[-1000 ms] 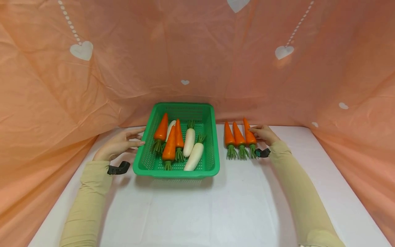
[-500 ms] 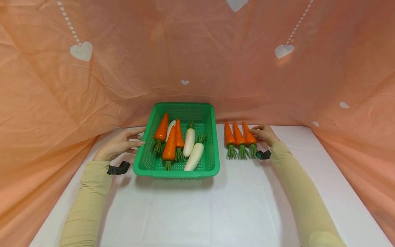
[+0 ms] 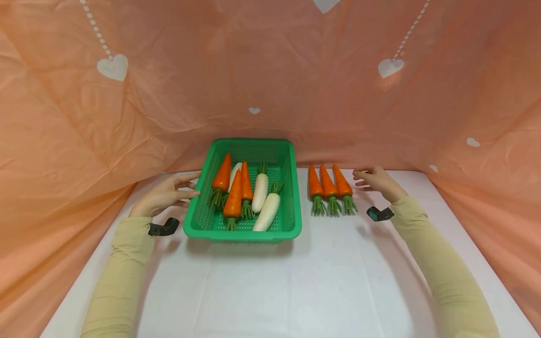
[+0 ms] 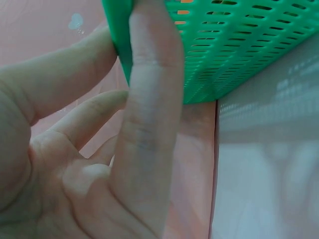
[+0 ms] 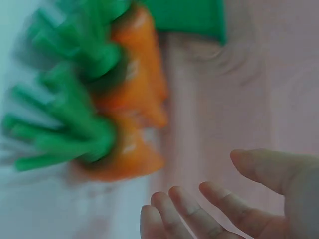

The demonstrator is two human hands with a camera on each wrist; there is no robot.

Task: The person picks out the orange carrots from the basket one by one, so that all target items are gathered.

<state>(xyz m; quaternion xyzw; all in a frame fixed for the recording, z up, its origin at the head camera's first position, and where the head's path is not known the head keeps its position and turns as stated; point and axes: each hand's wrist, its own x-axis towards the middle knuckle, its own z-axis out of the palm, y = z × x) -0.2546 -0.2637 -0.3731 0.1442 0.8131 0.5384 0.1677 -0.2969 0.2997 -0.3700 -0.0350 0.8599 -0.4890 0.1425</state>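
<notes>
A green plastic basket (image 3: 243, 236) holds several orange carrots (image 3: 233, 199) and white radishes (image 3: 268, 212), all with green tops. My left hand (image 3: 162, 195) is at the basket's left side, its fairly straight fingers touching the rim, as the left wrist view shows at the green edge (image 4: 117, 37). To the right of the basket, 3 carrots (image 3: 328, 185) lie side by side on the table, tips pointing away. My right hand (image 3: 377, 182) is just right of this row, apart from it, fingers loosely extended and holding nothing. The right wrist view shows the row blurred.
The white-covered table (image 3: 262, 291) extends in front of the basket. A peach curtain (image 3: 270, 84) with white hearts hangs behind and along both sides, close to the basket's back and the carrot tips.
The rightmost carrot has shifted nearer, its tip now level with its neighbours. My right hand has let go of it and drawn back to the right. My left hand stays at the basket.
</notes>
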